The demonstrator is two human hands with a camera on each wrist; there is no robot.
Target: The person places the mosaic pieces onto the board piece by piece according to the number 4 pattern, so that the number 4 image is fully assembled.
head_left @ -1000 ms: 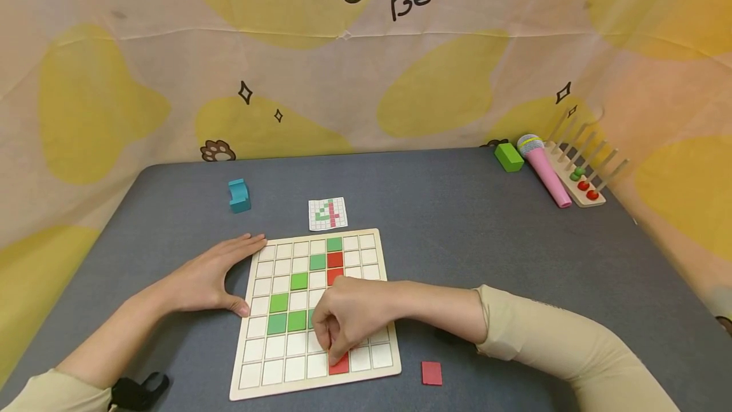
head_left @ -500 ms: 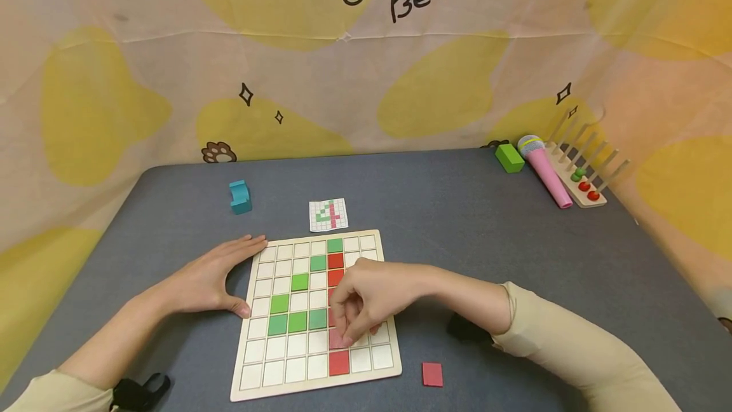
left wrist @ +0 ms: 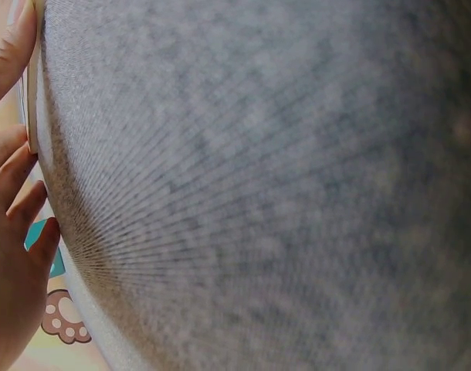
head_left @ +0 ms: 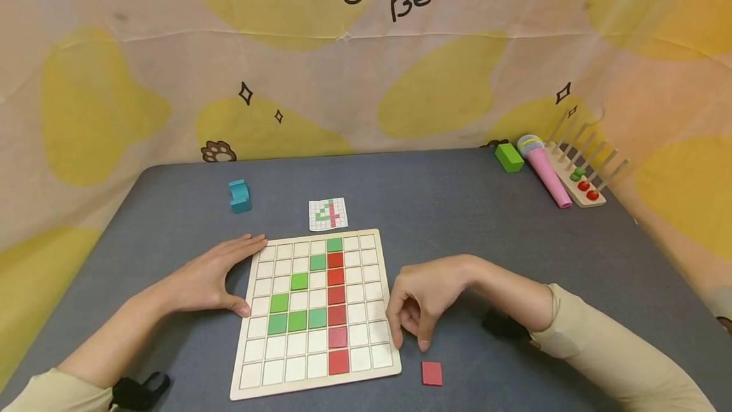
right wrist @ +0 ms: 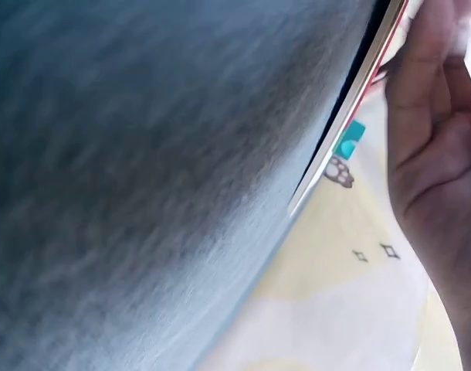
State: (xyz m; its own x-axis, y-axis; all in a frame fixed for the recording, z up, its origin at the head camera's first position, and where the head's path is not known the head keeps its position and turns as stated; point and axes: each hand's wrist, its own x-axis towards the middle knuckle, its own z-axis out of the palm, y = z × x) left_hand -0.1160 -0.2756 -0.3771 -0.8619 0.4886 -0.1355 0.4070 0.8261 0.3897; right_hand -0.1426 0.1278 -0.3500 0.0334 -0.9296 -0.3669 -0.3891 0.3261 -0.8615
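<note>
Left hand point(head_left: 208, 278) lies flat, bracing the board point(head_left: 251, 361) edge; right hand point(head_left: 426, 301), loosely curled and empty, hovers above the loose red tile point(head_left: 431, 373).

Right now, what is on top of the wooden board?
On the wooden board lie green tiles and a column of red tiles. No hand covers its squares.
</note>
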